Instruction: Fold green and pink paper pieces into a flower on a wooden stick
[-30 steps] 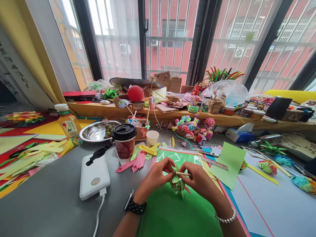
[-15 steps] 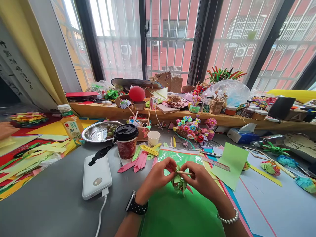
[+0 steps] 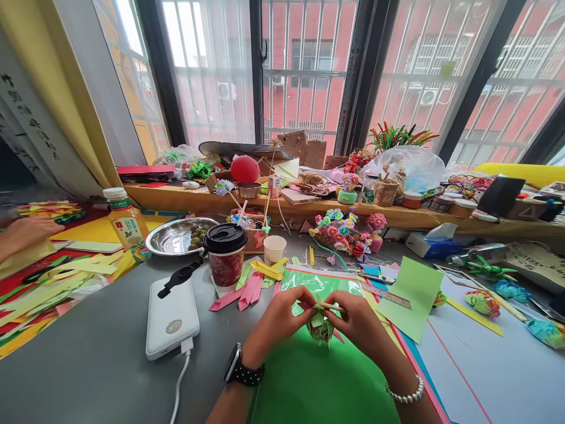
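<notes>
A green folded-paper ornament with some pink points hangs between my hands above a green plastic folder. My left hand pinches the top of this ornament on its left side, thumb and forefinger close together. From the right, my right hand grips a thin pale stick, whose tip lies against the ornament's top. Whether the tip goes into a fold is too small to tell. Folded pink paper strips lie to the left of my left hand.
Left of my arms are a white power bank with a cable, a lidded coffee cup, a paper cup and a steel plate. Light green paper and a ruler lie right. Another person's hand shows far left.
My hands keep nearly the same pose, with only slight finger shifts around the ornament and stick. The other person's hand at far left has come further into view.
</notes>
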Demonstrator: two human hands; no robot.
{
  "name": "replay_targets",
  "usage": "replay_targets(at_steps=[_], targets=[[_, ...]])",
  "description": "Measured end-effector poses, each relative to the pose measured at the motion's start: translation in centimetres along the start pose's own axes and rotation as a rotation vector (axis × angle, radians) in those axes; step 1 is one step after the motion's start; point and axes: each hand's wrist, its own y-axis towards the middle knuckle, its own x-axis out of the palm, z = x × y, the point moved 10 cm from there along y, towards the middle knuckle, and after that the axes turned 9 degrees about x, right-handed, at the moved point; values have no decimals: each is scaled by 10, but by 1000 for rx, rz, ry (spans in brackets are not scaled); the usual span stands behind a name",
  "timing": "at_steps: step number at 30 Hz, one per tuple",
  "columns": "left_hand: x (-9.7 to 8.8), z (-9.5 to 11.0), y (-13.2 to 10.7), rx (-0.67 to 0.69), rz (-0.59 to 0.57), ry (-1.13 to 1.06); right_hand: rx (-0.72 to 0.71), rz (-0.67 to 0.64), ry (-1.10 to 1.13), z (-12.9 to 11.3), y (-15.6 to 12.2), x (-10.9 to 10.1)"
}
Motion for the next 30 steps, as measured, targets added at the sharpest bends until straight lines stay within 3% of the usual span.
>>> replay_targets(at_steps=[8,13,20,24,30], targets=[[5,-2,-2,11,36,105,-22,68,-23,0,-1,-3],[3,-7,-1,-76,35,-205,-9,44,67,-1,-2,-7],[12,-41,-10,-424,159,-808,-17,58,201,0,-4,-14],[23,-43,-17,-521,124,-941,-17,46,267,0,-5,-12],[33,-36,-18,-537,59,-1003,-61,83,331,-5,-7,-18]])
